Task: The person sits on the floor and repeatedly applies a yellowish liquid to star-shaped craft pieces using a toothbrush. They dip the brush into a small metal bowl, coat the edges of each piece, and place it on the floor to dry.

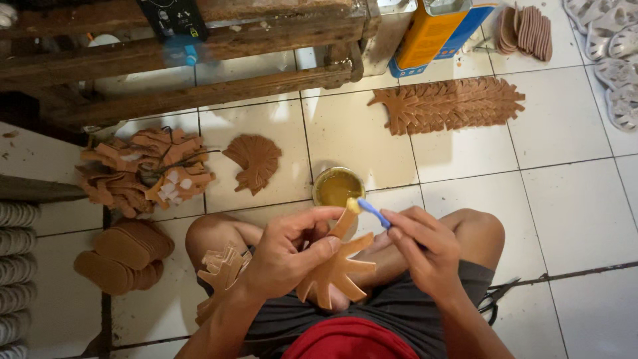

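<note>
Here the left hand (287, 256) pinches a fan of tan leather strips (335, 269) over the lap, thumb and fingers closed on their gathered ends, while the right hand (422, 249) grips a blue brush (373, 213) whose tip touches the top strip, just below the glue pot (337, 187) on the tiled floor (571, 199). To do it well, I judge, keep the strips splayed so wet faces stay apart — and spread the glue thin to the strip's end only.
</note>
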Demonstrator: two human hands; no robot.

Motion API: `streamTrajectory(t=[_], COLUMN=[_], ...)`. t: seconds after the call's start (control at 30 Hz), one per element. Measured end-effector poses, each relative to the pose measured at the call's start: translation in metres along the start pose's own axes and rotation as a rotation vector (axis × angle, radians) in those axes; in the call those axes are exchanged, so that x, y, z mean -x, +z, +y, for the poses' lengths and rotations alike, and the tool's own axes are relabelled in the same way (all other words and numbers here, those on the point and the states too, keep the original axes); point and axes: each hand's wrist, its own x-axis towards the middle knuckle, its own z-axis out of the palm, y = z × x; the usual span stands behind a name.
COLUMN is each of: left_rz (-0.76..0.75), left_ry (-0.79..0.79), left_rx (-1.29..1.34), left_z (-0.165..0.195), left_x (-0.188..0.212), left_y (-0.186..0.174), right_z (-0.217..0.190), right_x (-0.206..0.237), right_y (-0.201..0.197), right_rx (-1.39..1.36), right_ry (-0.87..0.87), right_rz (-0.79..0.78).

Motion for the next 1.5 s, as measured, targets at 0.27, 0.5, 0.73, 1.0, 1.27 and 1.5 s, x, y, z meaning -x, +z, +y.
streamTrajectory(t=[0.27,0.5,0.73,1.0,1.27,1.5], left_rz=[0.009,-0.022,0.030,-0.003,0.035,0.017], left_ry=[0.030,0.009,0.020,-0.118,-0.063,-0.049], left_rx=[0.115,0.026,0.093,0.306,0.389,0.337], left_z=[-0.009,-0.010,-0.002,-0.015,-0.014,-0.018], left_x=[-0.001,-0.001,0.001,-0.004,0.000,0.002], left_y=[-0.001,0.005,-0.001,0.005,0.009,0.012], right_z=[0.002,0.005,0.042,0.014,-0.004,0.002], right_x=[0.005,0.007,0.005,0.026,0.013,0.015], right_y=[0.000,-0.005,-0.011,-0.017,-0.001,-0.006], right_rx=[0.002,0.023,-0.096,-0.028,0.021,0.125], right_ry=[0.064,0.040,0.454,0.020,0.081,0.012], right_rz=[-0.002,-0.011,0.357,0.062,0.048,0.029])
